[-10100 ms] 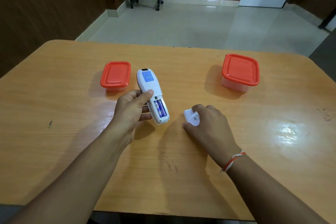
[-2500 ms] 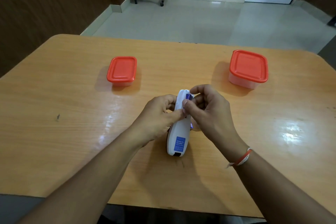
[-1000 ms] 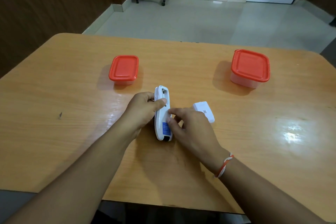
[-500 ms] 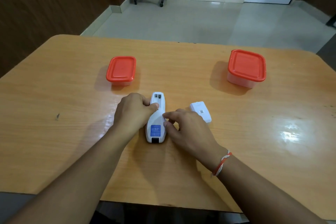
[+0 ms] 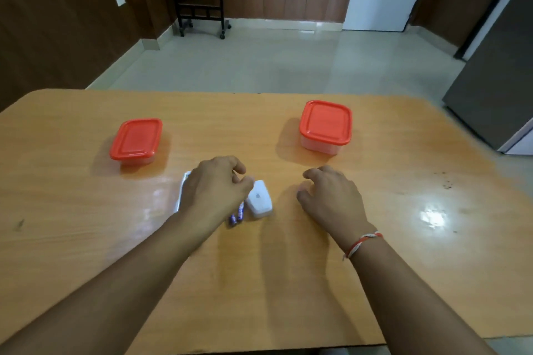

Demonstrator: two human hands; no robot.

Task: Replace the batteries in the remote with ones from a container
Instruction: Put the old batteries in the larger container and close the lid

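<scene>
Left hand (image 5: pixel 215 188): hovers palm down over the middle of the bench (image 5: pixel 86 225), fingers loosely curled; its grip holds nothing that can be seen.
Right hand (image 5: pixel 328 196): sits just right of centre, palm down, fingers bent and slightly spread; its grip is loose and closes on nothing.
Remote (image 5: pixel 182 190): lies on the bench under the left hand, only a white edge showing at the hand's left side.
Batteries (image 5: pixel 237 214): two small purple cells lie side by side on the bench, just below the left hand and beside the cover.
Cover (image 5: pixel 259 202): the white battery cover lies flat between the two hands, next to the left fingertips.
Left container (image 5: pixel 135 139): red lid on, far left of the hands.
Right container (image 5: pixel 326 125): red lid on, beyond the right hand, well apart from the other one.
Wrist band (image 5: pixel 362 242): red and white thread on the right wrist.
</scene>
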